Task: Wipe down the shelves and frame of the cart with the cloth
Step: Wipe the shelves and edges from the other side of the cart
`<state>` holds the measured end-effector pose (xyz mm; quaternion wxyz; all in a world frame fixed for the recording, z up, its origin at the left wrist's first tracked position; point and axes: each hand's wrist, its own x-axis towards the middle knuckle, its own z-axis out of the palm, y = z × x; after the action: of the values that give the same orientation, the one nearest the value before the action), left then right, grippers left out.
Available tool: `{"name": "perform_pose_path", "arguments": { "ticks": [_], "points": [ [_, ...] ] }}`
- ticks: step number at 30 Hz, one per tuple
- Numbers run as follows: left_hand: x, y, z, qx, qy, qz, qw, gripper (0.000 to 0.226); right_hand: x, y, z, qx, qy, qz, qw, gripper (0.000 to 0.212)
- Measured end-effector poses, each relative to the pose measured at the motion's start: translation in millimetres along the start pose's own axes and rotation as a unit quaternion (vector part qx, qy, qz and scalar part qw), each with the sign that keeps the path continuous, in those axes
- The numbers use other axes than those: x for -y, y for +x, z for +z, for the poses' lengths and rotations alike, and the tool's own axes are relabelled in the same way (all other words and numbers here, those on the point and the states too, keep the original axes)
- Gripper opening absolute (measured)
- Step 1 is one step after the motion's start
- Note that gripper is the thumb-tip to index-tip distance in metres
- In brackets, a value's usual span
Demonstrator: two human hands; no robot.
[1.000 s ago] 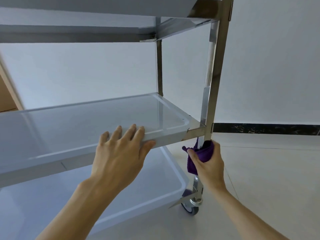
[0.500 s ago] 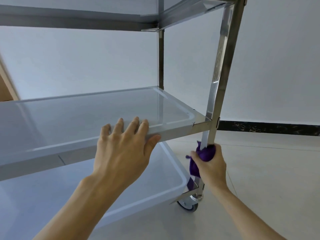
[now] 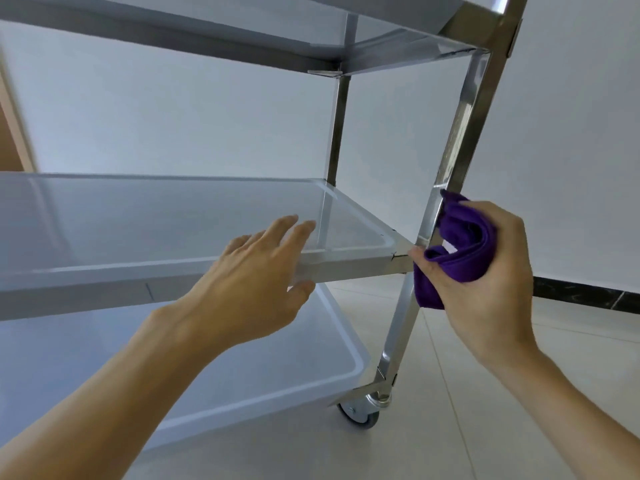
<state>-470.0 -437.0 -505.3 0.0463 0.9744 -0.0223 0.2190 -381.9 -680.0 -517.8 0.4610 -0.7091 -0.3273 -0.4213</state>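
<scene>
The right hand [image 3: 485, 271] grips the bunched cloth [image 3: 457, 247] against the post [image 3: 450, 161], just beside the shelf [image 3: 346, 268] corner. The left hand [image 3: 256, 271], fingers relaxed, steadies the shelf edge. A hard push could roll the cart on its wheel [image 3: 360, 414], or loose cloth could snag that corner.

Looks like a plain indoor room, maybe a home or utility space; can't tell which exactly. Evidence: pale glossy square floor tiles [image 3: 519, 427] w/ thin grout lines, bare white painted wall [image 3: 571, 150], dark marbled skirting strip [image 3: 588, 296] along the wall base, and a sliver of brown wooden door frame [image 3: 14, 133] at far left. A three-tier stainless steel cart [image 3: 460, 140] on a swivel caster [image 3: 360, 415] stands on the tiles.
</scene>
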Motion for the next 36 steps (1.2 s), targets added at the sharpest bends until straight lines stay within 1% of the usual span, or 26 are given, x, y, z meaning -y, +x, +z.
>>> {"name": "perform_pose_path", "arguments": {
  "ticks": [1, 2, 4, 5, 6, 7, 8, 9, 10, 11, 13, 15, 18, 20, 22, 26, 28, 31, 33, 34, 36],
  "points": [
    [5, -2, -4, -0.003, 0.009, 0.002, 1.000, 0.076, 7, 13, 0, 0.022, -0.035, -0.075, 0.996, 0.063],
    [12, -4, -8, -0.005, 0.045, 0.001, 0.999, 0.082, 13, 27, 2, 0.039, -0.080, -0.157, 0.984, 0.059],
    [28, -9, -15, 0.002, 0.109, -0.019, 0.994, 0.091, 22, 51, 9, 0.079, -0.161, -0.311, 0.933, 0.052],
    [36, -12, -19, 0.012, 0.126, -0.034, 0.991, 0.095, 23, 61, 14, 0.127, -0.187, -0.363, 0.904, 0.051],
    [44, -15, -21, 0.022, 0.135, -0.047, 0.989, 0.097, 22, 68, 18, 0.201, -0.212, -0.393, 0.872, 0.055],
    [51, -20, -23, 0.034, 0.141, -0.056, 0.988, 0.097, 19, 73, 21, 0.291, -0.244, -0.394, 0.837, 0.062],
    [56, -24, -24, 0.043, 0.142, -0.061, 0.987, 0.095, 13, 76, 23, 0.386, -0.280, -0.361, 0.801, 0.072],
    [59, -29, -24, 0.050, 0.144, -0.063, 0.986, 0.091, 4, 77, 24, 0.467, -0.312, -0.299, 0.772, 0.082],
    [61, -33, -22, 0.049, 0.147, -0.060, 0.986, 0.085, -6, 74, 23, 0.519, -0.331, -0.233, 0.753, 0.093],
    [61, -36, -20, 0.039, 0.151, -0.052, 0.986, 0.078, -16, 70, 22, 0.537, -0.339, -0.185, 0.750, 0.102],
    [59, -37, -15, 0.013, 0.153, -0.045, 0.987, 0.069, -28, 58, 23, 0.503, -0.342, -0.142, 0.781, 0.112],
    [57, -35, -12, 0.008, 0.156, -0.052, 0.986, 0.069, -27, 46, 31, 0.437, -0.350, -0.147, 0.815, 0.110],
    [57, -35, -9, 0.005, 0.173, -0.051, 0.984, 0.068, -25, 32, 43, 0.328, -0.354, -0.195, 0.854, 0.087],
    [58, -37, -8, -0.003, 0.185, -0.044, 0.982, 0.065, -14, 24, 53, 0.280, -0.333, -0.214, 0.875, 0.076],
    [57, -38, -7, -0.012, 0.192, -0.038, 0.980, 0.062, 9, 11, 77, 0.248, -0.310, -0.235, 0.887, 0.069],
    [57, -39, -7, -0.016, 0.194, -0.051, 0.980, 0.062, 64, -13, 139, 0.196, -0.279, -0.292, 0.894, 0.051],
    [59, -41, -6, -0.017, 0.193, -0.061, 0.979, 0.067, 72, -14, 144, 0.181, -0.264, -0.310, 0.895, 0.048],
    [62, -43, -6, -0.024, 0.199, -0.060, 0.978, 0.076, 55, -5, 128, 0.195, -0.240, -0.317, 0.897, 0.048],
    [63, -42, -4, -0.027, 0.199, -0.054, 0.978, 0.080, 31, 3, 110, 0.216, -0.238, -0.288, 0.902, 0.046],
    [63, -41, -3, -0.029, 0.196, -0.051, 0.979, 0.081, 16, 6, 97, 0.227, -0.245, -0.265, 0.905, 0.048],
    [64, -40, -2, -0.034, 0.195, -0.048, 0.979, 0.081, -15, 15, 68, 0.254, -0.262, -0.210, 0.907, 0.060]
  ]
}}
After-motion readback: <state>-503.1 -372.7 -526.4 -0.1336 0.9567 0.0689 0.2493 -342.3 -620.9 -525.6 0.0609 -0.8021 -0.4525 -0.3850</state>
